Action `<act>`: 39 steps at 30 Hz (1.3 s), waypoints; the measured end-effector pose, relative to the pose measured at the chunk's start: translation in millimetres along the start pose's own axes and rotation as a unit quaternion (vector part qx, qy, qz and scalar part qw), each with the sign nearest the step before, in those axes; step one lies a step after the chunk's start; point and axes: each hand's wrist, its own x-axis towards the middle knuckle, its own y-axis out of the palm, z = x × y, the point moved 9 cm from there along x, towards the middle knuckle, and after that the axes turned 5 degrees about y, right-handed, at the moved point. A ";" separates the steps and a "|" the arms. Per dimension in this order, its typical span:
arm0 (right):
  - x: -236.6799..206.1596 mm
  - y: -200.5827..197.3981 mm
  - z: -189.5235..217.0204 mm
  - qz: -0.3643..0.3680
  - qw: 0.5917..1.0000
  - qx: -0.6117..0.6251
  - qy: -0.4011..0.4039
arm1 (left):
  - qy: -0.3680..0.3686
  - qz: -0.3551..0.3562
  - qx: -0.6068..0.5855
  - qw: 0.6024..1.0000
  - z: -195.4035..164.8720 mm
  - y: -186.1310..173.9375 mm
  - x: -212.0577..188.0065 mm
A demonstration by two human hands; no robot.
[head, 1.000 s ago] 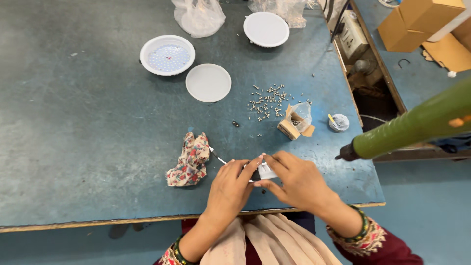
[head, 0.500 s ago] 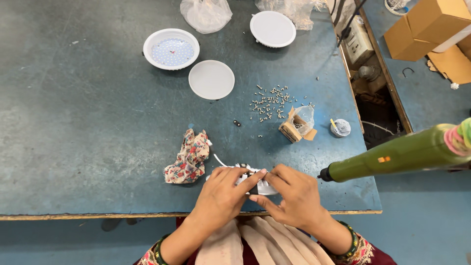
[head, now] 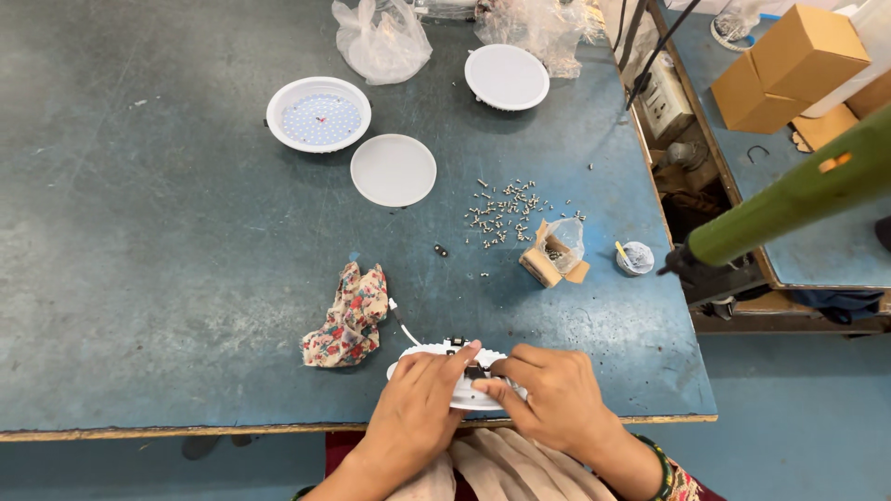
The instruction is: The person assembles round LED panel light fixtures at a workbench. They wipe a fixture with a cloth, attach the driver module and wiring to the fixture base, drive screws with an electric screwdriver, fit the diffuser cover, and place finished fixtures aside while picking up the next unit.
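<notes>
From the head camera, both hands work at the near edge of a blue-green table [head: 139, 278]. The left hand [head: 418, 394] lies over a round white lamp housing [head: 418, 355] with a ribbed rim, its fingers bent and pressing down on the top, the index fingertip reaching a small dark clip [head: 474, 372] at the middle. The right hand [head: 548, 394] meets it from the right, thumb and forefinger pinched narrow on that same clip. The housing sits flat on the table just inside the near edge, with a thin white wire [head: 401, 325] running from it to the far left. A crumpled flowered cloth [head: 351, 315] lies just left of the housing. Farther off, a scatter of small screws [head: 506, 213] lies beside a small cardboard box [head: 548, 260] with a clear bag. At the far side are a white dish with a dotted board [head: 318, 114], a plain white disc [head: 393, 170] and another white lamp [head: 507, 77]. A green tool [head: 789, 199] hangs at the right.
</notes>
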 end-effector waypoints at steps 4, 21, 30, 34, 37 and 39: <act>8.2 8.7 -10.0 0.027 0.999 -0.022 0.023 | 0.050 -0.023 -0.019 0.998 -4.6 -5.1 -2.1; 29.8 26.0 -16.7 0.137 0.989 0.003 0.048 | -0.020 0.059 -0.026 0.998 9.6 -8.0 -0.7; 30.7 21.1 -22.7 0.134 0.989 -0.002 0.061 | -0.010 0.043 0.031 0.999 -2.3 -9.5 2.0; 33.4 24.3 -18.2 0.141 0.987 0.013 0.072 | -0.070 0.094 0.024 0.993 6.3 -2.3 3.1; 33.0 28.3 -19.1 0.137 0.987 0.008 0.083 | -0.097 0.141 0.029 0.985 10.6 4.3 0.0; 32.0 35.0 -23.9 0.162 0.983 0.046 0.068 | -0.098 0.139 0.031 0.985 9.6 4.2 -1.6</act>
